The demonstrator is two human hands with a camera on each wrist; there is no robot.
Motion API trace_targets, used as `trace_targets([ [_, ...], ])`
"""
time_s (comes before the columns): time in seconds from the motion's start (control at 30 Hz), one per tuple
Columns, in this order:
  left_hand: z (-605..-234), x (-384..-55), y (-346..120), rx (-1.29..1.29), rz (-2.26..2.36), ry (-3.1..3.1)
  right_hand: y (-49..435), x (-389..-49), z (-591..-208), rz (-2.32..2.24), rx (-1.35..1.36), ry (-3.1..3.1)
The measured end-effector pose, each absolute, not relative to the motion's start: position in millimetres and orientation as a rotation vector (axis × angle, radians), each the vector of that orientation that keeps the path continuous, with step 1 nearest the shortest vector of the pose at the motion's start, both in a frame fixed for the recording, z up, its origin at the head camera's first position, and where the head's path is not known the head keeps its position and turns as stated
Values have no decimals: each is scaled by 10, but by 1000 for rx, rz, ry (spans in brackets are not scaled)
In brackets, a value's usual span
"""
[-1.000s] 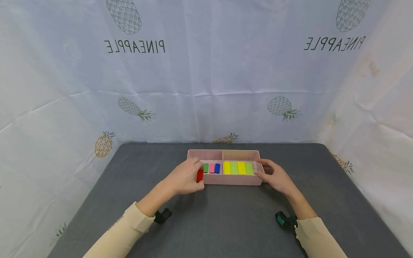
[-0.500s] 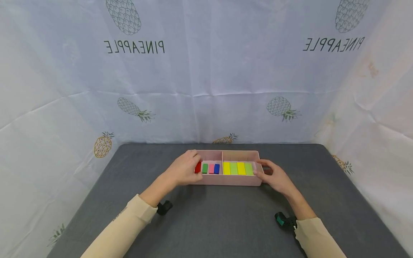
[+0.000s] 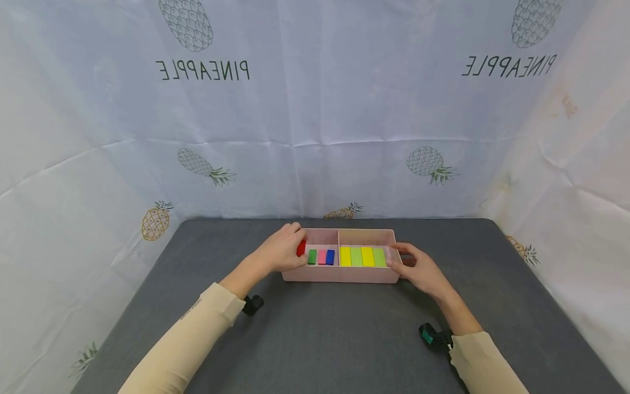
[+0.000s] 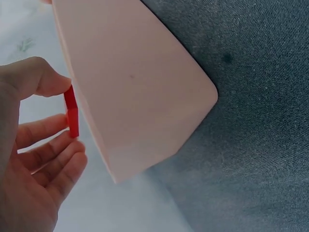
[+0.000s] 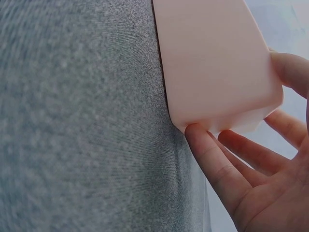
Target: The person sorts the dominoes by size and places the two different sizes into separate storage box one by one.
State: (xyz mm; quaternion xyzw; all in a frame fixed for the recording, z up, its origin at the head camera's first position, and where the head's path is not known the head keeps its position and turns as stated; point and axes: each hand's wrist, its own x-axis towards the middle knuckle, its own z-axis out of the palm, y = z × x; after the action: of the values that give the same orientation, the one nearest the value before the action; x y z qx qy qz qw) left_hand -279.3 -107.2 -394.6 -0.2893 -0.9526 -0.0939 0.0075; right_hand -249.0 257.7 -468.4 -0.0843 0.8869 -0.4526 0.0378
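Note:
My left hand [image 3: 281,249] pinches a flat red block [image 3: 301,248] between thumb and fingertips over the left end of a pink two-compartment box [image 3: 344,274]. In the left wrist view the red block [image 4: 71,111] stands on edge beside the box's rim. At the box's right end, my right hand [image 3: 418,269] holds the corner, thumb at the rim and fingers against the end wall [image 5: 217,72]. The left compartment holds a green block [image 3: 312,256], a pink block [image 3: 322,256] and a blue block [image 3: 330,257]. Yellow and light green strips [image 3: 367,256] fill a row in the right compartment.
The box stands on a dark grey cloth-covered table [image 3: 344,339] near its far edge. A white curtain [image 3: 315,109] with pineapple prints hangs behind and at both sides. A divider [image 3: 338,246] splits the box.
My left hand has carried the red block away from me, from the box's front edge to over its left compartment. The right hand has stayed on the box's right end.

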Motion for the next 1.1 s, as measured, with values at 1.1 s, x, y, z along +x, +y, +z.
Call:
trace_targets([
  [1.1, -4235, -3177, -829, -849, -62, -3230, 2579, -2483, -4651, -1409, -279, 2705],
])
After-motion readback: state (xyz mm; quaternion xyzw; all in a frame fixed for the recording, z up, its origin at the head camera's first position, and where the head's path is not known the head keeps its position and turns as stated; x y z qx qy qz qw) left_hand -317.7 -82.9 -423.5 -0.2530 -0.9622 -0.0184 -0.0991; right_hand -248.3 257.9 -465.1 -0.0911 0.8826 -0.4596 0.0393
